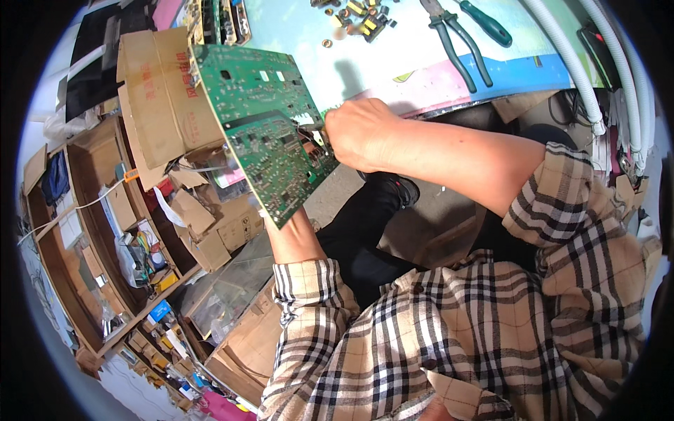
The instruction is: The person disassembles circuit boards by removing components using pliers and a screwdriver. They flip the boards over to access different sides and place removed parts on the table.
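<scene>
A large green circuit board (263, 133) is held up at a tilt, its solder side facing me. My left forearm (291, 238) rises behind its lower edge. My left hand grips the board from the far side, its fingers hidden. At the board's right edge my right hand (361, 133) is closed in a fist, knuckles up. What its fingers hold cannot be made out. Beside that hand, a cut-out in the board shows copper-coloured and pale parts. Pliers (458, 49) with dark green handles and a green-handled screwdriver (486, 22) lie farther off on the table.
Several small loose electronic components (361, 17) lie on the colourful tabletop (414, 77). An open cardboard box (165, 98) stands left of the board. Wooden shelving (88, 231) with clutter fills the left side. White corrugated hoses (572, 63) run down at the right.
</scene>
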`<move>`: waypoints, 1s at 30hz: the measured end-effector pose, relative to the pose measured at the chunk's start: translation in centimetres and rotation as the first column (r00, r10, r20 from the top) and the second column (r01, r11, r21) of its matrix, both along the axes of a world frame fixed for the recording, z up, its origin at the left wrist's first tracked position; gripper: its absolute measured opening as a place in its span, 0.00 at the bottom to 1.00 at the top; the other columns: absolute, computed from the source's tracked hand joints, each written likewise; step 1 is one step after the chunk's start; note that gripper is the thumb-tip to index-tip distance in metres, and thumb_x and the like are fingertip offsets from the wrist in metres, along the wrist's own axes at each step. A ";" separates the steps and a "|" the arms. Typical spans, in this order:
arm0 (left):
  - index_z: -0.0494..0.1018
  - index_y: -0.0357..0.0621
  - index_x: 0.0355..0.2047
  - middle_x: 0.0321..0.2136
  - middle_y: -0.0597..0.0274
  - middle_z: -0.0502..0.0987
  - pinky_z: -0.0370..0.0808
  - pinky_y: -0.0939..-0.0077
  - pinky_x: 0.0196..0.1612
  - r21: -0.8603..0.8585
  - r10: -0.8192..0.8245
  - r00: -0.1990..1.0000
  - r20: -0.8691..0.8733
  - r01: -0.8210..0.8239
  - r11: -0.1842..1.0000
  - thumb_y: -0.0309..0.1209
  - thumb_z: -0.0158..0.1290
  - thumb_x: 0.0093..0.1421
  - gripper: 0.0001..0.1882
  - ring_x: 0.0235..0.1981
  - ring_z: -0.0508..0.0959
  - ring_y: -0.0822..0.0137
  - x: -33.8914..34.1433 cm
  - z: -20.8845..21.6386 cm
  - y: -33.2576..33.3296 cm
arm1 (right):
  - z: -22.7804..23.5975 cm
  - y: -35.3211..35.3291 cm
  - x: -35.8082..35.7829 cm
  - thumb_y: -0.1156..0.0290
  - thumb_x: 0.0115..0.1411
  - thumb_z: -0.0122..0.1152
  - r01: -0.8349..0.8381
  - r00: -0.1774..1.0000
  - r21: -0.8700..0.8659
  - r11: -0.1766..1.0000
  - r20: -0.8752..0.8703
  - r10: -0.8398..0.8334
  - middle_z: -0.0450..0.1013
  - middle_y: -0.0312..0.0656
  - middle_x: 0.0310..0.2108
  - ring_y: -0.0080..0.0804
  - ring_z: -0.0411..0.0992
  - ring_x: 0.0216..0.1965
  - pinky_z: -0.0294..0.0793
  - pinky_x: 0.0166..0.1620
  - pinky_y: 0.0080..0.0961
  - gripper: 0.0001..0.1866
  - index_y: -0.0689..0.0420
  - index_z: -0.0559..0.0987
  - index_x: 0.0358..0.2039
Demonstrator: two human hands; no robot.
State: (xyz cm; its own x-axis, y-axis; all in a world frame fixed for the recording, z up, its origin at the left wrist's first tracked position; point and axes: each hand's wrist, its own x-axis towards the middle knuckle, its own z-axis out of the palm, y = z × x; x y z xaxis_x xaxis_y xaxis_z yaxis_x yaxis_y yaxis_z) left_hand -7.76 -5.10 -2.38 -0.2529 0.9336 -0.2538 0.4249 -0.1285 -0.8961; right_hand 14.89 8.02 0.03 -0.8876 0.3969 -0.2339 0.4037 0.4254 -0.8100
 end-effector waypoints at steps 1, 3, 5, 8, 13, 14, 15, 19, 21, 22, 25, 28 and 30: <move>0.75 0.48 0.42 0.40 0.64 0.77 0.72 0.66 0.46 0.173 0.108 0.875 0.473 -0.213 0.962 0.40 0.52 0.60 0.13 0.42 0.76 0.65 -0.1 -0.1 0.0 | -0.3 -0.2 0.1 0.71 0.56 0.50 0.032 0.999 0.006 0.999 -0.037 -0.032 0.76 0.60 0.30 0.57 0.76 0.36 0.76 0.40 0.45 0.14 0.68 0.80 0.28; 0.74 0.45 0.44 0.41 0.60 0.77 0.74 0.62 0.45 0.092 -0.214 -0.090 0.973 -0.698 0.710 0.41 0.50 0.61 0.16 0.42 0.76 0.62 1.0 0.4 0.3 | -1.1 -0.3 0.4 0.70 0.56 0.50 0.089 0.993 -0.037 0.995 -0.073 -0.092 0.76 0.61 0.27 0.57 0.76 0.34 0.76 0.39 0.45 0.14 0.68 0.79 0.26; 0.72 0.41 0.47 0.43 0.54 0.76 0.77 0.56 0.42 -0.543 -0.739 -0.673 -0.031 -0.610 0.577 0.43 0.48 0.63 0.20 0.41 0.76 0.56 3.9 1.9 0.5 | -2.2 -0.5 0.4 0.69 0.56 0.50 0.119 0.989 -0.127 0.985 -0.071 -0.129 0.75 0.61 0.26 0.58 0.76 0.33 0.75 0.38 0.46 0.15 0.68 0.79 0.24; 0.71 0.42 0.50 0.47 0.53 0.76 0.77 0.57 0.46 -0.474 -0.738 -0.674 -0.034 -0.639 0.606 0.42 0.49 0.63 0.20 0.45 0.76 0.55 4.3 2.4 -0.1 | -3.2 -1.8 0.0 0.68 0.56 0.49 0.138 0.974 -0.273 0.952 -0.135 -0.180 0.74 0.65 0.26 0.61 0.75 0.32 0.74 0.36 0.47 0.16 0.69 0.79 0.24; 0.71 0.42 0.51 0.48 0.54 0.76 0.76 0.60 0.48 -0.441 -0.713 -0.690 -0.123 -0.605 0.663 0.39 0.50 0.63 0.19 0.47 0.75 0.56 -1.8 -0.4 -2.4 | -1.4 -1.3 0.9 0.66 0.59 0.50 0.066 0.991 -0.612 0.788 -0.054 -0.124 0.70 0.49 0.16 0.39 0.66 0.13 0.65 0.18 0.36 0.17 0.63 0.73 0.17; 0.71 0.42 0.51 0.48 0.54 0.75 0.75 0.61 0.49 -0.437 -0.692 -0.711 -0.125 -0.587 0.682 0.37 0.50 0.63 0.19 0.48 0.75 0.57 -2.0 -0.7 -1.3 | -0.5 -0.6 1.7 0.66 0.60 0.51 0.102 0.994 -0.721 0.686 0.051 -0.095 0.68 0.44 0.14 0.33 0.63 0.10 0.61 0.15 0.33 0.18 0.61 0.72 0.16; 0.69 0.41 0.52 0.49 0.55 0.75 0.75 0.61 0.50 -0.502 -0.710 -0.684 -0.168 -0.560 0.659 0.36 0.52 0.62 0.20 0.48 0.75 0.57 -1.3 -1.5 -0.8 | -0.6 -0.2 1.9 0.65 0.60 0.51 0.069 0.994 -0.792 0.606 0.005 -0.107 0.66 0.41 0.13 0.29 0.60 0.10 0.58 0.14 0.30 0.18 0.59 0.71 0.16; 0.66 0.41 0.55 0.50 0.55 0.73 0.74 0.59 0.51 -0.281 -0.770 -0.592 0.236 -0.800 0.530 0.39 0.54 0.59 0.25 0.48 0.74 0.58 1.3 1.1 -2.5 | -0.9 -0.7 1.0 0.62 0.62 0.52 -0.118 0.990 -0.857 0.502 -0.141 -0.007 0.63 0.35 0.12 0.21 0.54 0.09 0.53 0.13 0.22 0.19 0.58 0.70 0.17; 0.67 0.43 0.55 0.51 0.54 0.73 0.73 0.59 0.52 -0.462 -0.847 -0.527 0.071 -0.770 0.440 0.43 0.48 0.63 0.24 0.49 0.74 0.58 1.8 1.1 -1.4 | -0.7 -0.4 1.3 0.61 0.62 0.52 -0.029 0.996 -0.814 0.580 -0.074 -0.054 0.63 0.35 0.13 0.21 0.55 0.09 0.54 0.13 0.22 0.19 0.58 0.71 0.17; 0.67 0.43 0.54 0.51 0.54 0.73 0.73 0.59 0.53 -0.540 -0.669 -0.726 -0.157 -0.505 0.674 0.44 0.44 0.65 0.23 0.50 0.74 0.59 1.7 1.8 -1.5 | -0.2 -0.1 1.5 0.61 0.63 0.51 -0.014 0.996 -0.781 0.624 -0.064 -0.057 0.65 0.36 0.14 0.21 0.57 0.11 0.55 0.14 0.22 0.19 0.59 0.72 0.19; 0.72 0.42 0.47 0.44 0.57 0.77 0.74 0.61 0.51 -0.662 -0.681 -0.646 -0.344 -0.347 0.664 0.40 0.49 0.62 0.18 0.45 0.76 0.58 2.6 1.5 -0.9 | -0.2 -0.2 0.7 0.60 0.63 0.51 0.036 0.994 -0.758 0.652 -0.039 -0.100 0.66 0.37 0.15 0.21 0.57 0.11 0.55 0.14 0.23 0.17 0.60 0.72 0.23; 0.72 0.41 0.47 0.46 0.54 0.76 0.76 0.52 0.49 -0.685 -0.722 -0.652 -0.231 -0.418 0.597 0.35 0.58 0.56 0.19 0.46 0.77 0.53 3.8 2.3 -0.5 | 0.4 -0.4 0.3 0.60 0.64 0.51 0.128 0.982 -0.844 0.520 0.035 -0.185 0.67 0.37 0.17 0.21 0.57 0.12 0.55 0.14 0.24 0.17 0.61 0.73 0.26; 0.72 0.40 0.48 0.46 0.50 0.76 0.76 0.44 0.47 -0.720 -0.702 -0.645 -0.301 -0.329 0.611 0.37 0.59 0.56 0.21 0.48 0.76 0.48 1.8 0.6 -1.8 | 0.0 -0.8 -0.3 0.59 0.64 0.52 0.160 0.976 -0.860 0.485 0.064 -0.209 0.67 0.37 0.17 0.21 0.57 0.12 0.54 0.14 0.23 0.17 0.61 0.73 0.28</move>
State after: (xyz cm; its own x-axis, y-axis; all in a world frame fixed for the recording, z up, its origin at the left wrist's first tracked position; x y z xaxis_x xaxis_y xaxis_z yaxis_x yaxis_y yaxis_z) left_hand -5.99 -6.86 -1.74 -0.3188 0.8409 -0.4373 -0.8500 -0.0494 0.5245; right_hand 14.57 7.22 0.07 -0.8374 0.1795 -0.5163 0.3416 -0.5656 -0.7506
